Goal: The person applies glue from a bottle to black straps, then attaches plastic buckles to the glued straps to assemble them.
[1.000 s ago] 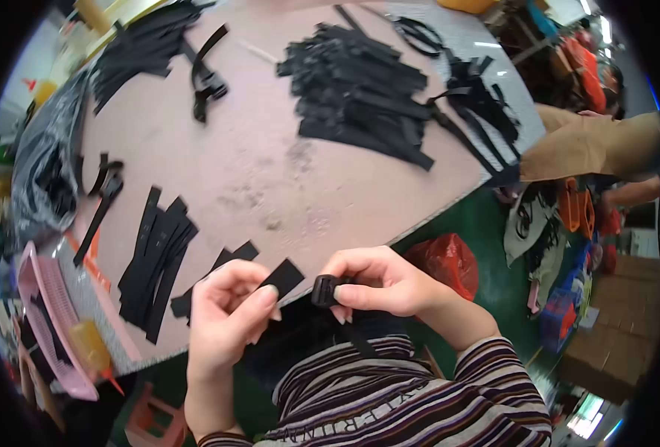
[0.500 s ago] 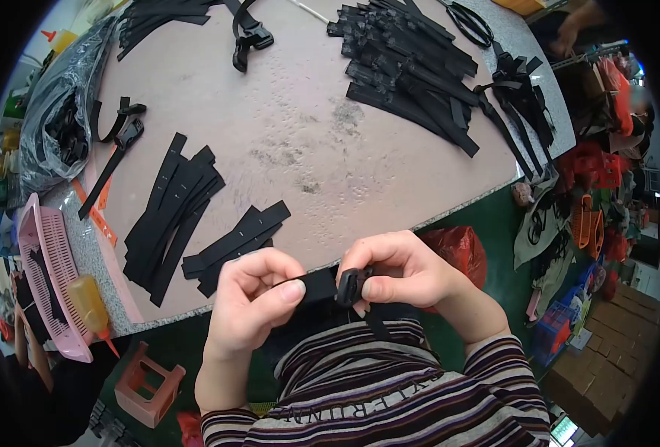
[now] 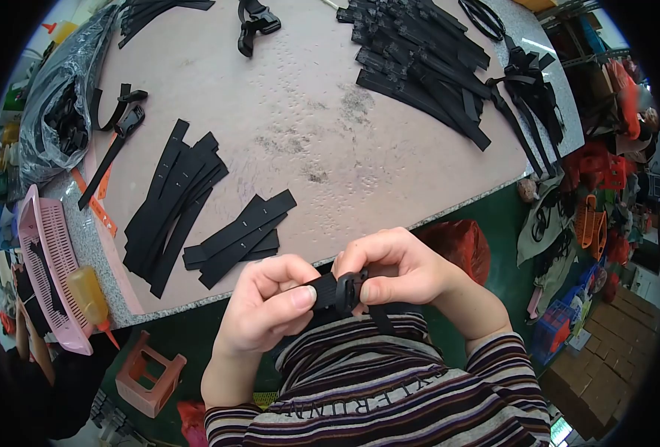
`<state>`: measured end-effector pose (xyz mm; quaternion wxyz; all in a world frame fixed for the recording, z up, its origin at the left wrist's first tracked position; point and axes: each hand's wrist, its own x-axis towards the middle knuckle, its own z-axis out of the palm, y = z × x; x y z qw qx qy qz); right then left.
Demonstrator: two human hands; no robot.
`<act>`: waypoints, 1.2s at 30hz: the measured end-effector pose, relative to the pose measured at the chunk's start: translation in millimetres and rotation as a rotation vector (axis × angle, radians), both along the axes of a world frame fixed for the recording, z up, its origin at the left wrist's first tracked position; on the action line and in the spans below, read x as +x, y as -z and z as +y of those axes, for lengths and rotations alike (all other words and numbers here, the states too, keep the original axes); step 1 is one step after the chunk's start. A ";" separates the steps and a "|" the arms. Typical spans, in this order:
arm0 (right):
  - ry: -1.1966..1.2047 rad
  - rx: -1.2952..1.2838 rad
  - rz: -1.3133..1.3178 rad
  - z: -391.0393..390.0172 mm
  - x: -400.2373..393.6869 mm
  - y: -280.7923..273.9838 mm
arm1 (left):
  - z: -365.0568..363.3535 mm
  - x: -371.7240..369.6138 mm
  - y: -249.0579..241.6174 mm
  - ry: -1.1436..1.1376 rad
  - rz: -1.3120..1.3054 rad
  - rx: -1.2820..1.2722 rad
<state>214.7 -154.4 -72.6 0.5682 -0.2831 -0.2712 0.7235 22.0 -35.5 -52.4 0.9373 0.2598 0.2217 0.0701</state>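
Note:
In front of my body, my left hand [image 3: 270,304] pinches a wide black strap [image 3: 324,292] between thumb and fingers. At the strap's right end, my right hand [image 3: 397,270] grips a black plastic buckle [image 3: 347,292] with thumb and forefinger. A narrower black webbing end [image 3: 380,320] hangs below the buckle. Just beyond my left hand lies a small fanned stack of black straps [image 3: 244,235] with small pale marks. Left of it is a larger stack of similar straps [image 3: 172,201]. How the strap passes through the buckle is hidden by my fingers.
A big pile of black straps [image 3: 419,67] covers the table's far right. A buckle on webbing [image 3: 259,26] lies at the back. At the left stand a plastic bag [image 3: 65,97], pink basket [image 3: 50,268] and yellow bottle [image 3: 88,296]. Another person's arm shows at lower left.
My left hand has moved slightly right, closer to my right hand, so less strap shows between them. The buckle has turned a little. The whole view has shifted slightly.

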 end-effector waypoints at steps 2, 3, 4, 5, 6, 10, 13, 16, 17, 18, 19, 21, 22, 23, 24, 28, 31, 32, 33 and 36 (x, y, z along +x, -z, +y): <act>-0.007 -0.007 0.022 0.7 -0.5 2.0 | -1.1 0.2 3.7 0.000 -0.064 -0.128; -0.014 -0.022 0.006 1.0 0.4 0.7 | -1.0 0.9 4.0 0.001 -0.071 -0.167; -0.022 -0.036 -0.011 1.2 1.9 -1.7 | -1.1 1.5 3.9 0.002 -0.079 -0.205; -0.030 -0.049 -0.027 1.9 2.9 -3.1 | -2.0 2.5 3.1 0.001 -0.058 -0.178; -0.025 -0.027 -0.027 2.3 2.7 -2.9 | -3.6 3.6 1.6 -0.001 -0.036 -0.151; -0.022 0.033 -0.061 4.8 3.7 -2.6 | -2.9 2.9 0.6 0.003 -0.053 -0.241; -0.013 0.047 -0.084 5.9 1.9 -2.4 | -3.1 0.2 -0.6 0.047 -0.029 -0.115; 0.002 -0.038 -0.021 6.1 -0.8 -9.2 | -3.4 -2.8 6.4 0.056 -0.045 0.009; 0.006 -0.081 0.011 6.2 -1.6 -11.4 | -3.1 -1.7 4.2 0.034 -0.021 0.110; 0.000 -0.046 -0.026 6.3 -1.4 -9.2 | -1.7 1.0 -1.0 0.013 0.001 0.214; -0.005 -0.010 -0.065 6.8 0.0 -5.7 | -0.4 2.6 -5.9 -0.007 0.023 0.318; -0.019 0.033 -0.108 7.4 0.8 -4.0 | 6.6 -1.1 -6.6 0.030 -0.004 0.446; -0.026 0.039 -0.111 7.6 0.5 -4.0 | 12.9 -3.2 -3.0 0.064 -0.045 0.542; -0.034 0.044 -0.113 7.5 -0.1 -4.0 | 16.2 -4.1 -0.9 0.099 -0.086 0.636; -0.060 0.024 -0.102 7.1 -1.0 -4.1 | 16.3 -3.1 -4.2 0.099 -0.052 0.597; -0.086 -0.001 -0.047 5.7 -8.9 -2.4 | 24.4 -1.0 3.2 0.155 -0.186 0.645; -0.041 0.032 -0.049 5.9 -15.0 -0.8 | 26.2 0.1 3.6 0.164 -0.221 0.638; -0.023 0.045 -0.058 5.8 -16.1 -0.4 | 27.2 0.1 2.3 0.171 -0.217 0.644; -0.029 0.023 -0.042 5.1 -16.3 0.4 | 27.9 0.1 1.7 0.177 -0.213 0.652; -0.050 -0.011 -0.023 2.2 -13.0 1.5 | 24.4 0.4 5.7 0.172 -0.160 0.784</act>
